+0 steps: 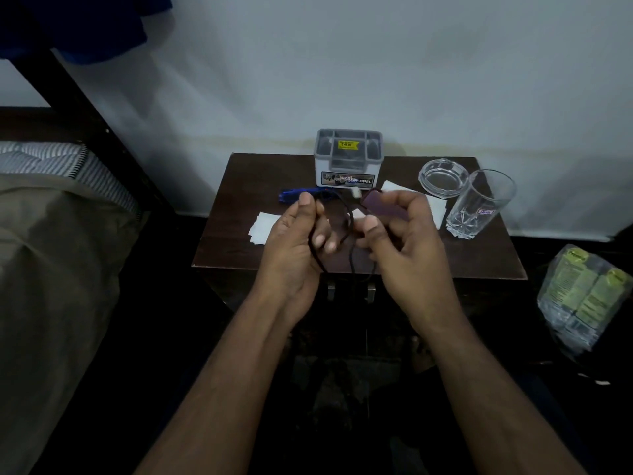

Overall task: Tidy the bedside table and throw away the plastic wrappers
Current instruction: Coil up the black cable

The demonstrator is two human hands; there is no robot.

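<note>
A: What is going on over the table [479, 262], seen from the head camera?

B: The left hand [294, 241] has its fingers [320, 240] curled round a dark cord [346, 221]. The right hand [400, 231] pinches a small purple case [385, 204] that seems joined to that cord. Both are held just in front of the grey organiser box [348, 156].

A: Which step is this, then?

B: I judge it to be gathering up the cord, part of the tidying. The wrappers look untouched: one white wrapper [262, 228] lies front-left of the box, another white wrapper [433, 207] front-right, partly behind the right hand.

A: And next?

B: Probably coiling the cord neatly and setting it down, perhaps in the box, then freeing both hands to pick up the wrappers. The loops hang loose, so they could snag the drinking glass [479, 204] to the right of the box.

A: Any writing?

B: The box front reads "OPEL", and a yellow price sticker sits on top, too small to read. The glass has a small label, illegible. A blue pen [294, 194] lies just left of the box front, a glass ashtray [443, 178] to its right.
</note>
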